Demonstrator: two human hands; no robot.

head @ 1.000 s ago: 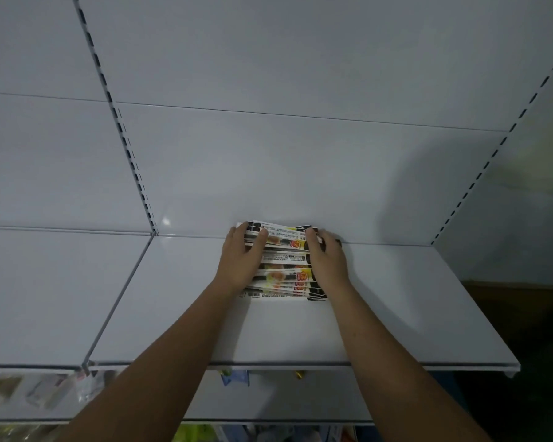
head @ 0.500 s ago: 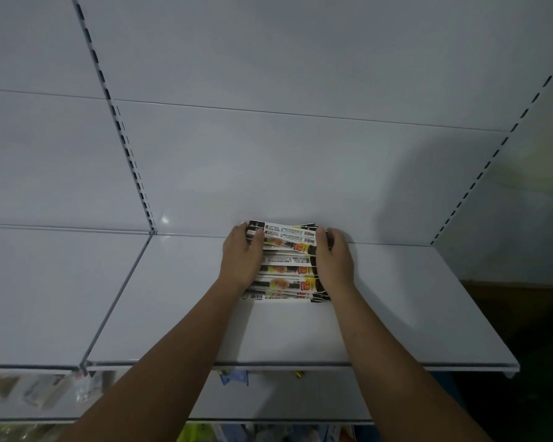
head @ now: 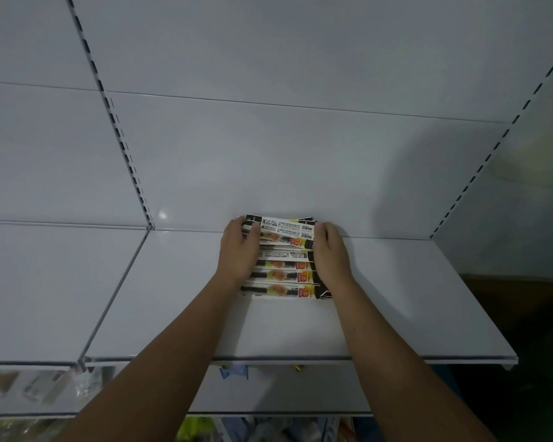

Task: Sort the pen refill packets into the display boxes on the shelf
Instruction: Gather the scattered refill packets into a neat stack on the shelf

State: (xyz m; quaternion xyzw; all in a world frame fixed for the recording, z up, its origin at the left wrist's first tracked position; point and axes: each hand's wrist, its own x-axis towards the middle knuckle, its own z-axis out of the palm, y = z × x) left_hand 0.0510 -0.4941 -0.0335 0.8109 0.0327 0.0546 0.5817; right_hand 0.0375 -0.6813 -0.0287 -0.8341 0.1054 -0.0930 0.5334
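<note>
Two hands, the left hand (head: 239,250) and the right hand (head: 331,255), clasp the opposite ends of a row of black, white and yellow pen refill packets (head: 283,272). The packets lie on the white metal shelf (head: 396,298), close against its grey back wall (head: 300,170). Squaring up the row seems to be the step in hand. No display box shows. Next, the packets likely need lifting together with their ends kept pinched.
</note>
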